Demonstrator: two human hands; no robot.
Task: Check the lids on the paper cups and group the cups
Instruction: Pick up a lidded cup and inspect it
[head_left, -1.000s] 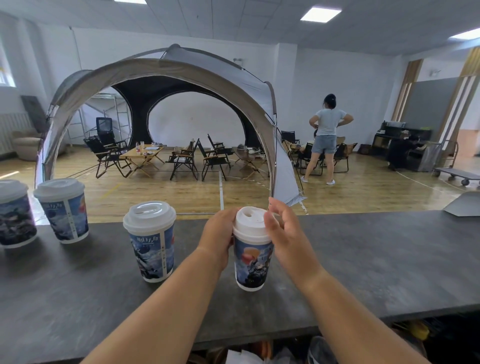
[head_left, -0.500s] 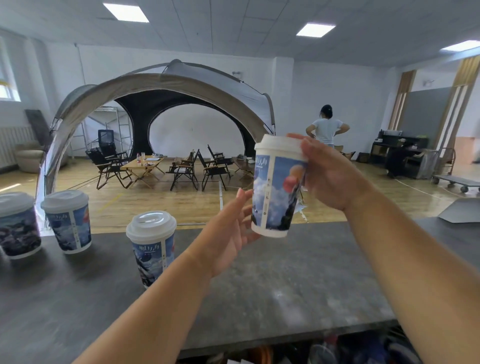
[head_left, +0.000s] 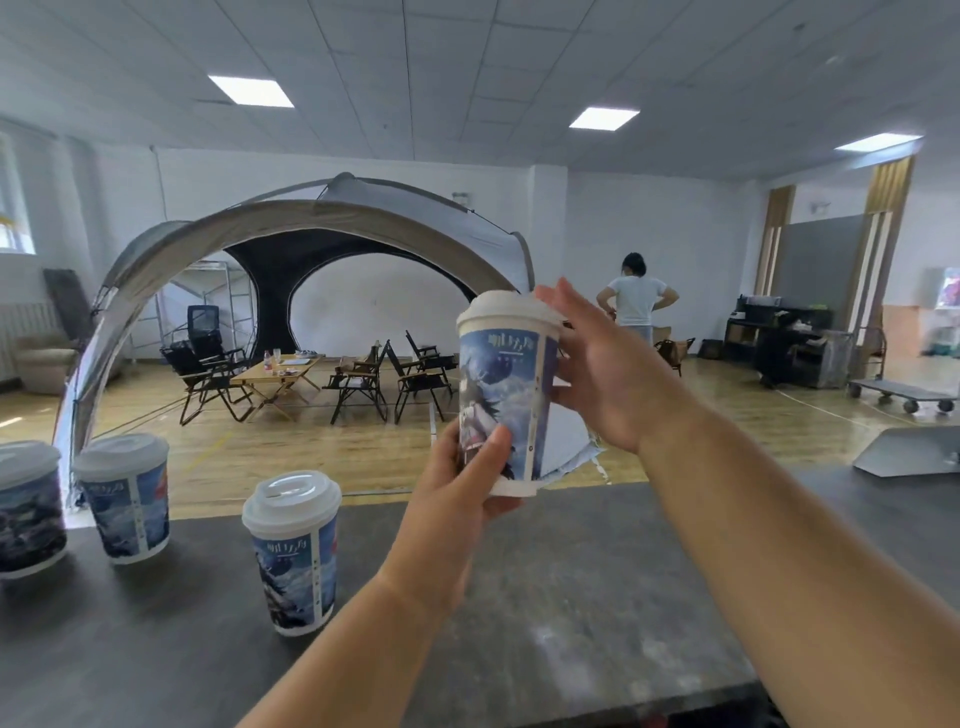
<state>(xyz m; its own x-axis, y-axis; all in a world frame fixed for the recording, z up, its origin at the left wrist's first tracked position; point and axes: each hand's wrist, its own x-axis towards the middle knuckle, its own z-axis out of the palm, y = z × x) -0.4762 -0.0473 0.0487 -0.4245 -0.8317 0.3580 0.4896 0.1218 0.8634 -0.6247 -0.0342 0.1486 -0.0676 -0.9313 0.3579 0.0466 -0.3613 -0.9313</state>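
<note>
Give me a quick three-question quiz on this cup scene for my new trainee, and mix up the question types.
1. True or false: the raised cup has no lid.
2. How many other cups stand on the counter?
3. Where does the left hand grip the raised cup? A) its top B) its lower end C) nowhere
Key: 1 false, a white lid is on; 2 three; 3 B.

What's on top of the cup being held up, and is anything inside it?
A white lid caps the raised cup, which the left hand grips near its base. The contents cannot be seen: the lid covers the opening and the cup is opaque.
</note>
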